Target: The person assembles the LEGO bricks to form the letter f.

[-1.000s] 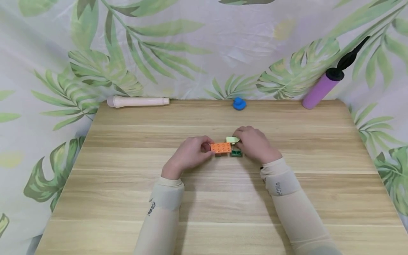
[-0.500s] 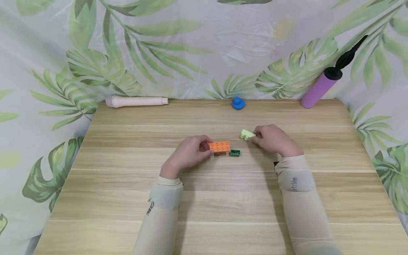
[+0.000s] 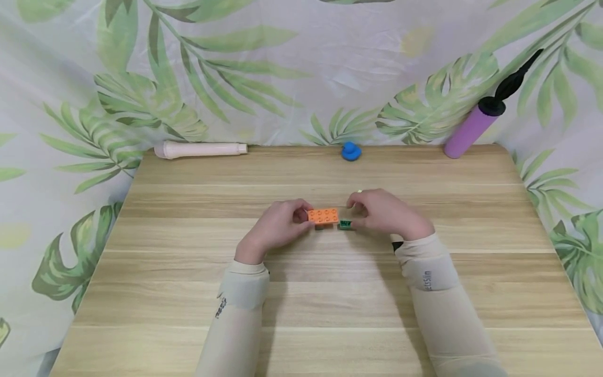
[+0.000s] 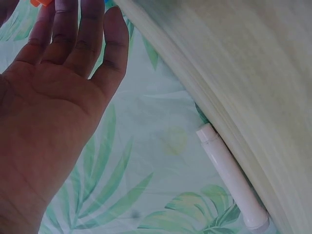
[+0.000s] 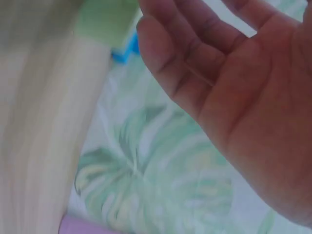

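Observation:
In the head view, my left hand (image 3: 279, 228) pinches the left end of an orange toy building brick (image 3: 323, 215) with studs facing up. A darker piece (image 3: 319, 227) peeks out under its front edge. Just right of it lies a small dark green brick (image 3: 345, 224), its hollow side showing. Over that brick's right end is my right hand (image 3: 390, 212), thumb tip at the brick and forefinger spread away from it. A light green brick (image 5: 108, 20) is blurred in the right wrist view; in the head view the right hand hides most of it.
Along the back edge of the wooden table (image 3: 301, 293) lie a pale pink microphone-shaped object (image 3: 202, 150) and a small blue rubber duck (image 3: 350, 151). A purple hand pump (image 3: 472, 128) with a black handle leans at the back right. Leaf-print cloth (image 3: 282, 63) hangs behind.
My right hand carried the light green brick away to the right, let go of it and came back left to the dark green brick. The left hand keeps holding the orange brick.

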Demonstrator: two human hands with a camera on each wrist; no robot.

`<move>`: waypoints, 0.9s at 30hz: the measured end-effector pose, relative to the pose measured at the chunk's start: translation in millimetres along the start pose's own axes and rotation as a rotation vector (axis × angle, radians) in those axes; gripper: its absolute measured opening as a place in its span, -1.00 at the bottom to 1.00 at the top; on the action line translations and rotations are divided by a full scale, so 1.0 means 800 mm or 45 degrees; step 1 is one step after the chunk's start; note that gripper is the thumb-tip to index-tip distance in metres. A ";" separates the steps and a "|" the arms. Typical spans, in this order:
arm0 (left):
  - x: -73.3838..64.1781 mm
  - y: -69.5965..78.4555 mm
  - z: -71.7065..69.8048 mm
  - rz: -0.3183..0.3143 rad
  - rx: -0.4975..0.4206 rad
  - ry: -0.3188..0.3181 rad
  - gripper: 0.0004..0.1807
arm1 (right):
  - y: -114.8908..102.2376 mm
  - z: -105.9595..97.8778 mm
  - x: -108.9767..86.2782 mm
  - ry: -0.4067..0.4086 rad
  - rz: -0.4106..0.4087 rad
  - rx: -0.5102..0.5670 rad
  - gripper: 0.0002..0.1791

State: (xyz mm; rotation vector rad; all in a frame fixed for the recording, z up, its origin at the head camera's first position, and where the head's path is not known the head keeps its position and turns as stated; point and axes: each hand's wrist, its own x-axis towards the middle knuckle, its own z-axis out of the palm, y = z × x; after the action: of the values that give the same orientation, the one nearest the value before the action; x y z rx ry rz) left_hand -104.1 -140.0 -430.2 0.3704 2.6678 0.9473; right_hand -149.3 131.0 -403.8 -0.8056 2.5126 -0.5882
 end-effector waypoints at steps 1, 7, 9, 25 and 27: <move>0.000 0.000 0.000 0.001 -0.002 -0.001 -0.66 | -0.004 0.005 0.003 -0.034 -0.004 -0.014 -0.60; -0.001 -0.001 0.000 0.006 -0.002 -0.005 -0.65 | -0.007 0.020 0.015 -0.074 -0.022 -0.082 -0.82; -0.001 0.000 -0.001 0.008 -0.003 -0.005 -0.66 | -0.004 0.016 0.013 -0.008 -0.008 -0.040 -0.87; 0.000 0.006 0.003 -0.005 -0.006 -0.015 -0.66 | -0.006 -0.002 0.004 0.360 -0.100 0.307 -0.86; 0.000 0.006 0.003 -0.003 -0.002 -0.014 -0.65 | -0.007 -0.001 0.004 0.408 -0.103 0.357 -0.84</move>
State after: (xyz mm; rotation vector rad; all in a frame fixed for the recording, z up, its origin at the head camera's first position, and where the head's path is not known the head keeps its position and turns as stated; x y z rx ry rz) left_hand -102.9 -134.9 -428.8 0.3712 2.6573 0.9438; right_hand -149.9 125.1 -401.2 -0.7578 2.5996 -1.1486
